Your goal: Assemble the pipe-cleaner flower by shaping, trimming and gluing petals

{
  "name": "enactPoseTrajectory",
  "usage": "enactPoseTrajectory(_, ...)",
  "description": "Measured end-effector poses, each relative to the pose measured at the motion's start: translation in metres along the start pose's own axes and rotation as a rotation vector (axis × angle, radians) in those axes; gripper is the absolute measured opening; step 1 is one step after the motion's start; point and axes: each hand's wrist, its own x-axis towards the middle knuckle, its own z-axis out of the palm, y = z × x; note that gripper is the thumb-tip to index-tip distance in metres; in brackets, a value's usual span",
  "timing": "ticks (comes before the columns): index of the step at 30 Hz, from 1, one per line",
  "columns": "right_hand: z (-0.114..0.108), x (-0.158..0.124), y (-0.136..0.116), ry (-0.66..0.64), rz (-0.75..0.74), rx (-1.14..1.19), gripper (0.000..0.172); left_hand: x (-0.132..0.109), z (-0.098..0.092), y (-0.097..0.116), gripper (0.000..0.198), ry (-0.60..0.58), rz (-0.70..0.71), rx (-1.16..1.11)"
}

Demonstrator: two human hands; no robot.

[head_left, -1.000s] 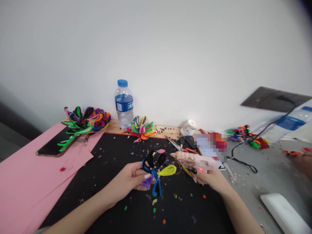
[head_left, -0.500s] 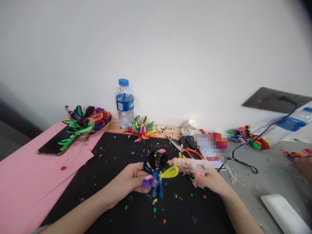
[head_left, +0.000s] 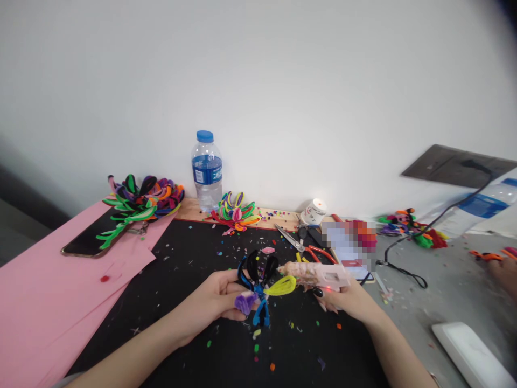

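Observation:
Between the fingers of my left hand point(head_left: 220, 296) is a pipe-cleaner flower point(head_left: 258, 290) with black, blue, yellow and purple looped petals, held over the black mat point(head_left: 169, 334). My right hand point(head_left: 343, 302) is wrapped round a pale pink hot glue gun point(head_left: 323, 275) with a small red light showing. The gun's nozzle points left and lies close to the black and yellow petals; whether it touches them I cannot tell. Behind the gun lie scissors point(head_left: 290, 238) and orange-handled pliers point(head_left: 323, 254).
Pipe-cleaner bundles point(head_left: 147, 196) lie by a phone point(head_left: 86, 237) on pink paper point(head_left: 36, 291). A water bottle point(head_left: 207, 172) stands against the wall. A white spool point(head_left: 313, 211), a black cable point(head_left: 407, 274) and a white box-like object point(head_left: 472, 353) are rightward. Another person's hand point(head_left: 504, 275) shows far right.
Both hands, the flower and the glue gun hold almost the same positions. The other person's hand at the far right has shifted slightly.

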Motion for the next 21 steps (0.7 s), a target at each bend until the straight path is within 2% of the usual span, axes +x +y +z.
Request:
enactPoseTrajectory(9,0.0009,0.001,0.0004,0.014,0.007,-0.018,0.044,-0.0017,0.0008,0.0018,0.038,0.01,-0.006,0.01)
enactPoseTrajectory(15,0.0002,0.0004,0.0023,0.014,-0.003,-0.006,0.044,-0.0013,0.0014,0.001,0.029,-0.004,-0.008,0.018)
enactPoseTrajectory(21,0.0002,0.001,0.0031,0.011,-0.007,-0.003,0.049,-0.0003,0.0008,0.0002,0.029,-0.005,-0.008,0.011)
